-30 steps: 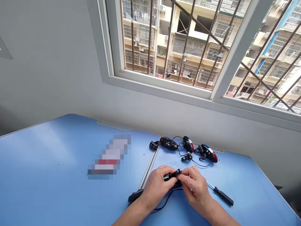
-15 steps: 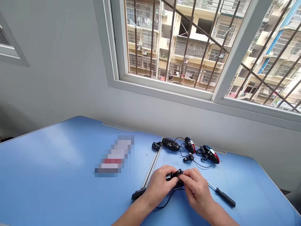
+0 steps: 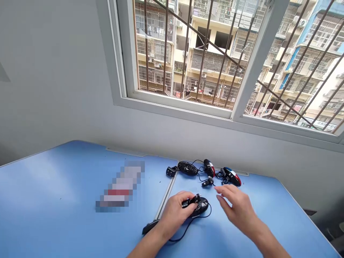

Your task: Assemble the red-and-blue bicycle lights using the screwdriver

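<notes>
Black plastic casing (image 3: 200, 207) lies on the blue table (image 3: 53, 186), held flat by the left hand (image 3: 174, 215), fingers curled snugly over its top so it cannot shift. Its thin cord (image 3: 192, 225) loops loosely near the wrist. The right hand (image 3: 238, 208) hovers just beside, fingers spread, holding nothing. Similar casings (image 3: 229, 176) lie farther off.

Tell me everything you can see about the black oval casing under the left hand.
The black oval casing looks like glossy plastic and seems to lie on the blue table. The left hand covers its near part, with the fingers wrapped over it. A small black clip sticks up from its top. A thin black cable runs from it and curves across the table. The right hand is apart from it, not touching.
</notes>
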A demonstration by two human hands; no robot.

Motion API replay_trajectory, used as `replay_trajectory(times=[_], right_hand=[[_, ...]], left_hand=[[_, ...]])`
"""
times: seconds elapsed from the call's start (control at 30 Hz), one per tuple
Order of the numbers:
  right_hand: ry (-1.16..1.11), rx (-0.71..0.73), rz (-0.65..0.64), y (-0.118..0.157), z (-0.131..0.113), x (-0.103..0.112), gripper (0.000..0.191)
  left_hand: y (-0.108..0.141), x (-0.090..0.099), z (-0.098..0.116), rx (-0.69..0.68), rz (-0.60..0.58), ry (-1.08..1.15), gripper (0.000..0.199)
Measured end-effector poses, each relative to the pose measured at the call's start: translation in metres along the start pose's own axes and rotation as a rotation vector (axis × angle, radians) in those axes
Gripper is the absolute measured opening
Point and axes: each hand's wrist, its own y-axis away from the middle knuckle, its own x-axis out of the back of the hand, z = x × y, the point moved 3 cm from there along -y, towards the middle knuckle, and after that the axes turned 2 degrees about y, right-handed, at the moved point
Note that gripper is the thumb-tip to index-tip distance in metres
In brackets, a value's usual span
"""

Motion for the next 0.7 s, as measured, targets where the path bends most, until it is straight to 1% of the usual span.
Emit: replay_trajectory(times=[0.07,0.1,0.17,0.23,0.3,0.37,0.4,0.53,0.63,0.7], right_hand=[[0.141,-0.052,-0.158,0.012,0.012,0.013,0.02],[0.205,-0.119,-0.269,0.022,0.019,0.018,0.02],[0.292,-0.206,-0.426,0.044,0.029,0.025,0.022],[0.336,-0.273,-0.529,0.067,0.038,0.028,0.027],[0.385,-0.342,-0.577,0.088,0.045,0.027,0.029],[0.42,-0.373,-0.568,0.105,0.052,0.021,0.03],[0.431,-0.376,-0.542,0.111,0.054,0.018,0.03],[0.446,-0.382,-0.354,0.129,0.066,0.009,0.028],[0.35,-0.393,-0.24,0.132,0.074,0.011,0.024],[0.218,-0.398,-0.192,0.124,0.076,0.019,0.019]], left_hand=[[-0.001,0.0,-0.001,0.022,-0.015,0.007,0.015],[-0.001,0.0,-0.001,0.031,-0.025,0.011,0.016],[-0.001,0.0,-0.001,0.045,-0.043,0.02,0.016],[-0.001,0.001,0.0,0.053,-0.052,0.03,0.016],[0.0,0.0,0.0,0.061,-0.055,0.043,0.016],[0.0,0.0,0.0,0.073,-0.058,0.053,0.015],[0.0,0.001,0.0,0.081,-0.059,0.059,0.015],[0.0,0.001,-0.001,0.111,-0.078,0.079,0.016],[0.0,0.001,0.0,0.114,-0.082,0.079,0.016],[0.0,0.001,0.001,0.113,-0.079,0.076,0.016]])
